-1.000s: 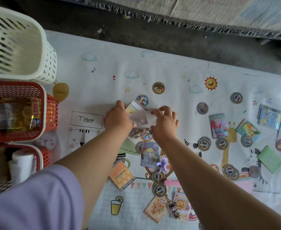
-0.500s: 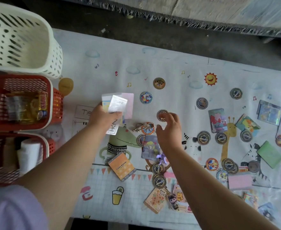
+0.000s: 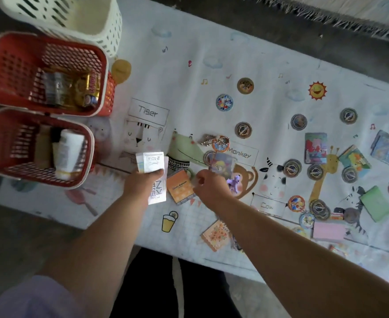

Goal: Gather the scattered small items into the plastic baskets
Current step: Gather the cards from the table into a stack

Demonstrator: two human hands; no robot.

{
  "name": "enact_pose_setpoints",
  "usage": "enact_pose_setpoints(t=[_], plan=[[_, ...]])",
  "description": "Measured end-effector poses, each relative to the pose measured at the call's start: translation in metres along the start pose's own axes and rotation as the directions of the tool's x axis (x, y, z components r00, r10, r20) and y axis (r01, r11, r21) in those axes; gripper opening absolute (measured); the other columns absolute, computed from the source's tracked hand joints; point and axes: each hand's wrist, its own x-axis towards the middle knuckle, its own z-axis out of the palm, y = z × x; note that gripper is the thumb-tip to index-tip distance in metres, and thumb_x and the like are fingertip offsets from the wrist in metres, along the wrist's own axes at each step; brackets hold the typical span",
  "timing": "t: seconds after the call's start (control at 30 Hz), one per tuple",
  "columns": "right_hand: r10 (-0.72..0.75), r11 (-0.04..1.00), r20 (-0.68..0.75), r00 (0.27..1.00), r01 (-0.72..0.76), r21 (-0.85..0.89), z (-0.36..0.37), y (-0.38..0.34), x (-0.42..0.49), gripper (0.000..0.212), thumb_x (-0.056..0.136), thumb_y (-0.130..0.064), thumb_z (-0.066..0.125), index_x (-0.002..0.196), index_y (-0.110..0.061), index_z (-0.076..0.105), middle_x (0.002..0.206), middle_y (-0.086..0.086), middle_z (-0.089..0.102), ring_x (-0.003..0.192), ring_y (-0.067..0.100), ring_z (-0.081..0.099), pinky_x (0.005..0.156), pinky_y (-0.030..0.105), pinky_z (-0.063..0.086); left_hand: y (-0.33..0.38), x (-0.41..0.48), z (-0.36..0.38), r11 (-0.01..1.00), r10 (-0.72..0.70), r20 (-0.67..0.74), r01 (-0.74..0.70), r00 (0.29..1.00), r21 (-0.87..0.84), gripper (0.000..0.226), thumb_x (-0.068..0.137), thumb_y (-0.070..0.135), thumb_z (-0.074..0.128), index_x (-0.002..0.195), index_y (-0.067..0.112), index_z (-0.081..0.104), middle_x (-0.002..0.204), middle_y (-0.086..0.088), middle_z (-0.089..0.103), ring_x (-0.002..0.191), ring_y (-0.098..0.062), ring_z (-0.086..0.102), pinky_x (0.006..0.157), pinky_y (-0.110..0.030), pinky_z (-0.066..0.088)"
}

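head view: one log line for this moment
left hand: holds card stack | right hand: curled beside orange card, grip unclear | stack: not yet in near red basket

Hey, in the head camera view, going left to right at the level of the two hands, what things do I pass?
nearer red basket → left hand gripping a stack of white cards → orange booklet → right hand → printed cow on the mat → green card
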Motion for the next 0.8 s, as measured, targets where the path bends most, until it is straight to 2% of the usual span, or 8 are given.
enact_pose_setpoints(t=[0.07,0.23,0.3,0.4,0.47,0.6,0.73,0.8], plan=[[0.008,1.0,-0.016,1.0,-0.008,-0.023,0.012,-0.007,0.001,0.028,0.088,-0.005,0.051,0.115,-0.006,0.059,0.107,0.013,0.063,0.096,0.031,0.062,0.067,0.029,0.049,-0.013,-0.003,0.002,1.0,-0.027,-0.001,0.027,1.0,-0.011,0.03,0.081,0.017,0.075,0.108,0.007,0.067,0.098,-0.016,0.071,0.084,-0.032,0.07,0.076,-0.04,0.057],[0.126,0.966,-0.018,0.992,-0.119,0.228,0.04,-0.017,-0.001,0.019,0.092,-0.025,0.056,0.105,-0.012,0.063,0.091,0.007,0.064,0.078,0.023,0.059,0.056,0.026,0.044,-0.031,-0.006,0.014,0.994,-0.106,0.109,0.107,0.988,-0.001,0.039,0.073,0.024,0.082,0.105,0.007,0.066,0.09,-0.012,0.073,0.079,-0.032,0.071,0.077,-0.048,0.058],[0.149,0.941,-0.024,0.988,-0.135,0.311,0.048,-0.017,-0.002,0.024,0.094,-0.033,0.054,0.102,-0.012,0.064,0.088,0.006,0.065,0.076,0.023,0.058,0.058,0.029,0.048,-0.028,-0.005,0.015,0.996,-0.069,0.143,0.076,0.987,-0.044,0.032,0.072,0.017,0.083,0.099,0.011,0.067,0.09,-0.01,0.074,0.081,-0.031,0.071,0.078,-0.047,0.058],[0.158,0.85,-0.003,0.987,-0.135,0.509,0.048,-0.011,-0.006,0.012,0.092,-0.021,0.059,0.097,-0.015,0.068,0.077,-0.003,0.064,0.065,0.014,0.053,0.057,0.027,0.043,-0.02,-0.004,0.015,0.993,0.053,0.152,-0.035,0.987,-0.113,0.041,0.073,-0.001,0.078,0.103,0.017,0.055,0.101,-0.008,0.068,0.092,-0.029,0.066,0.082,-0.044,0.055],[0.137,0.799,0.016,0.99,-0.12,0.59,0.048,-0.001,-0.014,0.014,0.09,-0.01,0.061,0.089,-0.021,0.068,0.071,-0.006,0.06,0.061,0.012,0.049,0.058,0.025,0.042,-0.016,-0.008,0.014,0.995,0.096,0.243,-0.093,0.965,-0.025,0.056,0.072,0.002,0.08,0.112,0.024,0.048,0.105,-0.005,0.065,0.095,-0.023,0.063,0.084,-0.039,0.053],[0.104,0.752,0.03,0.994,-0.098,0.652,0.054,0.025,-0.039,0.029,0.092,-0.004,0.054,0.084,-0.029,0.065,0.076,-0.004,0.063,0.07,0.014,0.057,0.068,0.026,0.048,-0.016,-0.02,0.017,0.981,0.042,0.442,-0.122,0.896,0.153,0.049,0.078,0.009,0.076,0.121,0.017,0.053,0.112,-0.006,0.066,0.102,-0.022,0.06,0.08,-0.032,0.049],[0.231,0.791,0.003,0.973,-0.189,0.582,0.068,0.06,-0.064,0.028,0.084,-0.005,0.056,0.101,-0.025,0.065,0.079,-0.002,0.067,0.073,0.021,0.062,0.068,0.04,0.054,-0.026,-0.024,0.023,0.913,0.033,0.416,-0.197,0.909,0.357,0.046,0.075,0.015,0.08,0.116,0.016,0.06,0.11,-0.004,0.068,0.102,-0.023,0.063,0.095,-0.037,0.05],[0.325,0.8,-0.059,0.944,-0.242,0.549,0.075,0.08,-0.081,0.028,0.082,-0.005,0.055,0.097,-0.026,0.065,0.085,0.0,0.068,0.07,0.02,0.062,0.064,0.034,0.054,-0.035,-0.028,0.029,0.889,0.025,0.393,-0.201,0.919,0.411,0.044,0.074,0.019,0.081,0.114,0.013,0.064,0.112,-0.005,0.069,0.104,-0.024,0.064,0.099,-0.038,0.048]])
